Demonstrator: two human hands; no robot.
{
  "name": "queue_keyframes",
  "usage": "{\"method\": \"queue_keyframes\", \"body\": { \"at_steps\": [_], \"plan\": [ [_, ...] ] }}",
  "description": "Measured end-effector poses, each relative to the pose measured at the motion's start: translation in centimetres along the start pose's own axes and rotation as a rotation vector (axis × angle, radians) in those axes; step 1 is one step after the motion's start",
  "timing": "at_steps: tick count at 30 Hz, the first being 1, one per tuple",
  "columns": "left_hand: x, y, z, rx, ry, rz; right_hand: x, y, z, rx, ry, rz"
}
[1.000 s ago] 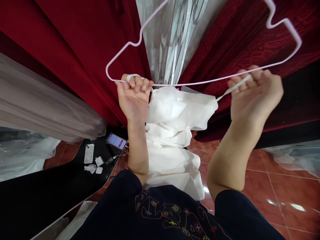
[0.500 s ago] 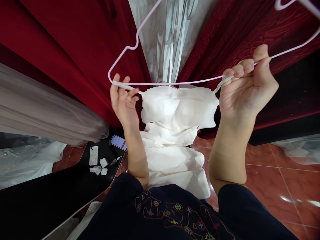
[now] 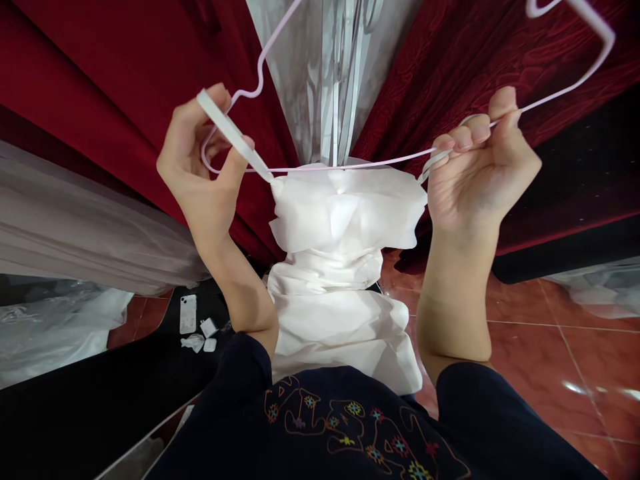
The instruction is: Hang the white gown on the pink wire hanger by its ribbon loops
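A white garment (image 3: 345,207) with a ruffled top hangs in front of me below a pale pink hanger (image 3: 370,165). My left hand (image 3: 205,150) is closed on the garment's left strap (image 3: 227,127), which is pulled taut outside the hanger's left corner. That corner passes between my fingers and thumb. My right hand (image 3: 480,160) grips the hanger's bar on the right side, with fingers curled round it. The right strap (image 3: 434,160) loops round the bar at these fingers. The hanger's hook lies outside the view.
Dark red curtains (image 3: 125,73) hang on both sides, with sheer grey cloth (image 3: 80,207) at the left. On a black surface (image 3: 145,373) lie a white phone (image 3: 188,313), a charger plug (image 3: 208,327) and small white items. Red floor tiles (image 3: 530,347) show at the right.
My left hand has turned and moved outward to the left and up, stretching the strap past the hanger's corner. The hanger has shifted slightly left; my right hand keeps its grip.
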State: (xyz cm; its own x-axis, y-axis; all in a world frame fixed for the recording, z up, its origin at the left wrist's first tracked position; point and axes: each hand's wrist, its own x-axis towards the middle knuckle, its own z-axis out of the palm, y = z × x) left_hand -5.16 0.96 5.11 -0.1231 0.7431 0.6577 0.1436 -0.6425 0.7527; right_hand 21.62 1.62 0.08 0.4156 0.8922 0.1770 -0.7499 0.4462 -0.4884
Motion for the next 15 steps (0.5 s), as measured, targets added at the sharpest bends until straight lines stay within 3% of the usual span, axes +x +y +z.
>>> {"method": "queue_keyframes", "body": {
  "at_steps": [5,9,15],
  "plan": [
    [1.5,2.0,0.8,0.142,-0.235,-0.110,-0.1,0.3,-0.2,0.031,-0.043,-0.014],
    [2.3,1.1,1.6,-0.014,-0.228,-0.193,-0.1,0.2,-0.4,0.015,-0.049,-0.040],
    [2.7,-1.8,1.4,0.068,-0.243,-0.013,-0.2,-0.1,-0.7,-0.049,-0.073,-0.060]
  ]
}}
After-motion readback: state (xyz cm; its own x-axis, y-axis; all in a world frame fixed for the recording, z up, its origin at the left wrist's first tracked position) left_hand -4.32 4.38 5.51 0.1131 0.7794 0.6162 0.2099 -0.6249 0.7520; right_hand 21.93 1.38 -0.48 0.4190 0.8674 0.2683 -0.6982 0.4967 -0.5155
